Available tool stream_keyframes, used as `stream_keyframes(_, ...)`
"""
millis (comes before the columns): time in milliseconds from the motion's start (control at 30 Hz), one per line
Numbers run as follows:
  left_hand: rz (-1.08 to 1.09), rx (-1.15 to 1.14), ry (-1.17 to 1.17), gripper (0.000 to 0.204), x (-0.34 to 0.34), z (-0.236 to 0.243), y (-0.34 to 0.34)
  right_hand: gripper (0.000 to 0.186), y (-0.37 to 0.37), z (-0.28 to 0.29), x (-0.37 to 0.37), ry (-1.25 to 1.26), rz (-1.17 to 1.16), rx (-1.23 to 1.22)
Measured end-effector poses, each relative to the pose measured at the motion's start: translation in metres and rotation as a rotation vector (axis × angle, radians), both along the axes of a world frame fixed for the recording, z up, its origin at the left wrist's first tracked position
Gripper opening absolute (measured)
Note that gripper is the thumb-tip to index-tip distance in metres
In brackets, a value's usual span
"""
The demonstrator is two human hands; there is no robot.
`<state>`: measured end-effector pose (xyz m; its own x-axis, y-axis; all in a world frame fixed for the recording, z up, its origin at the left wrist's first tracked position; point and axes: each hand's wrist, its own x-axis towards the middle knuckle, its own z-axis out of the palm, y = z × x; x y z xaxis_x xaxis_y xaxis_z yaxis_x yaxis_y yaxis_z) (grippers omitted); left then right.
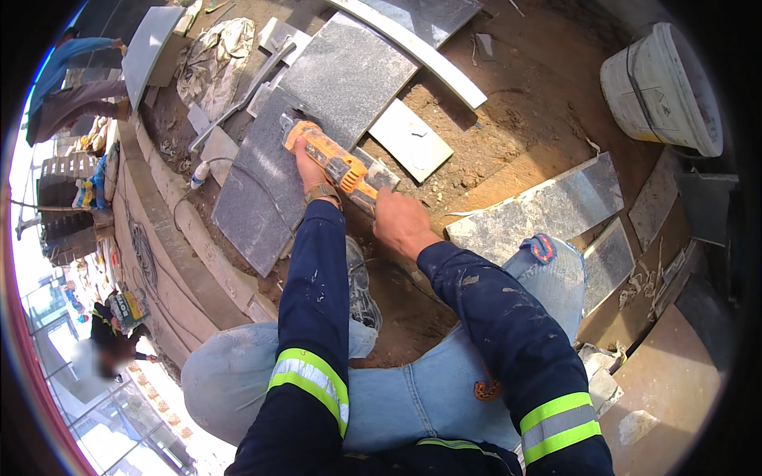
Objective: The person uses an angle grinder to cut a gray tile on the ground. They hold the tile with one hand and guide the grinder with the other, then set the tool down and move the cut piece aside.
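Both hands are closed around an orange power tool, apparently an angle grinder (324, 151): the left hand (306, 168) wraps the forward housing just behind the head, and the right hand (399, 224) clasps the rear end, its fingers partly hidden. Between them the tool's long axis slants, running from the right hand forward and leftward past the left hand, so the left is much the nearer to the working head. Just ahead of the left hand, that head sits low over a dark grey slab (255, 178); whether it touches the stone cannot be told. Leftward and back toward the knees from the left hand, the slab stretches to a pointed corner, its long edges roughly crossing the tool's axis. Ahead of the head the grey surface turns paler, through a join or a shadow, I cannot tell which. A thin cord (262, 184) loops over the slab, left of the left wrist. Just forward of the right hand lies a cream offcut (410, 141), and to its right a stained stone strip (548, 208). Farther ahead, beyond the offcut, a long white strip (421, 51) rests aslant; a white bucket (644, 94) stands well off to the right.
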<state>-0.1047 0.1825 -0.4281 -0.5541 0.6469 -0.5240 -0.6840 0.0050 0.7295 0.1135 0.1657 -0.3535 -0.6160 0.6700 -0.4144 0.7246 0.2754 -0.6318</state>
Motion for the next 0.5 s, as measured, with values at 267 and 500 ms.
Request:
stream_keyframes(267,0.023,-0.07,0.117,0.064,0.017,0.012,0.003,0.026,0.001,-0.003,0.001,-0.016,0.002,0.01)
stream_keyframes(500,0.032,-0.058,0.106,0.064,0.008,0.006,0.002,0.026,0.002,0.002,0.001,-0.008,0.017,0.016)
